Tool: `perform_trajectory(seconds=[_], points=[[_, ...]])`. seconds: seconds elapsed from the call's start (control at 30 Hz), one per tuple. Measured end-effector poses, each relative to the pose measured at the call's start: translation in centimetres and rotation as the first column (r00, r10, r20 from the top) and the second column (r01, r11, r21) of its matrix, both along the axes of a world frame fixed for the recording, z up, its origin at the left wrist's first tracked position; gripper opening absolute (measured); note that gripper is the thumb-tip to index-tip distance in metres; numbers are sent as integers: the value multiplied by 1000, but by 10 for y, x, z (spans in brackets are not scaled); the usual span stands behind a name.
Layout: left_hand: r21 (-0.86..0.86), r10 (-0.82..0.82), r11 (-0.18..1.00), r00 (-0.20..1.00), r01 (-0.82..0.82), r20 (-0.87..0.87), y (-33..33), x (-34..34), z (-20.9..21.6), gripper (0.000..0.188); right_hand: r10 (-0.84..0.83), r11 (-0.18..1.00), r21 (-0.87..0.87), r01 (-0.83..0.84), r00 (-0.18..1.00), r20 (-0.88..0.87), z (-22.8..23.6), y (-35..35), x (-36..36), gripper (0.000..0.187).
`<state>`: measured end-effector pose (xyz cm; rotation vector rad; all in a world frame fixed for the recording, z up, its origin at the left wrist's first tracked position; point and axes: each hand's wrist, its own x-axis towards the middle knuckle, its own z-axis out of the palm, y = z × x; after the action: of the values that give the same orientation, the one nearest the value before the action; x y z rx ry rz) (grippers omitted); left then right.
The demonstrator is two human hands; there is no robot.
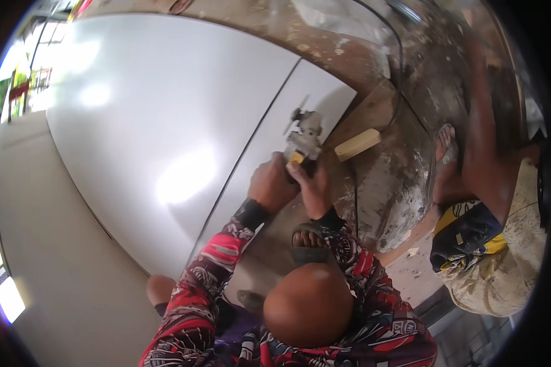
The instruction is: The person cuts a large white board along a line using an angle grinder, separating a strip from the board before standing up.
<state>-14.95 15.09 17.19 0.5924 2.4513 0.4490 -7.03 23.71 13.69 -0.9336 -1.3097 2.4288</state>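
Our left hand [274, 183] and right hand [314, 192] have their fingers curled closed around the body of a grey metal handheld power tool with a yellow patch [307, 136], though the tool hides some fingertips. The tool is above the narrow right-hand strip of a large glossy white flat panel [134, 73], its thin pale disc [303, 103] seen nearly edge-on at the far left of the tool's head, just right of the long dark straight line [248, 145] that runs from near to far. We cannot tell whether the disc touches the panel or whether the line goes right through. To handle this well, we would want a firm two-handed grip, wrists steady, the disc square to the surface and parallel to the line, with light, even pressure so it neither binds nor wanders. Glare on the panel could hide the line, so sighting from the side may help. We should mind our sandalled foot [309, 238] close to the near end of the strip, the other person's bare foot [446, 144] to the right, and the black cord [401, 58] on the far right floor, all best well clear of the disc. The pale yellow rectangular block [358, 144] lies just right of the tool, so we would leave it room.
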Motion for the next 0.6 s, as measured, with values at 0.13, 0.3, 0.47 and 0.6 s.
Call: perform_trajectory(seconds=[0.13, 0.3, 0.47, 0.6], points=[[146, 24, 989, 998, -33, 63, -17, 14, 12, 41, 56, 995, -85, -53, 998, 41, 19, -17, 13, 41], [217, 85, 969, 986, -115, 141, -40, 46, 25, 41, -13, 987, -155, 27, 995, 94, 41, -31, 39, 49], [310, 72, 945, 991, -105, 117, -81, 72, 23, 44, 12, 987, -163, 1, 997, 77, 45, -67, 62, 44], [337, 90, 929, 976, -154, 197, -84, 81, 26, 44, 58, 988, -152, -33, 984, 168, 42, -63, 76, 41]])
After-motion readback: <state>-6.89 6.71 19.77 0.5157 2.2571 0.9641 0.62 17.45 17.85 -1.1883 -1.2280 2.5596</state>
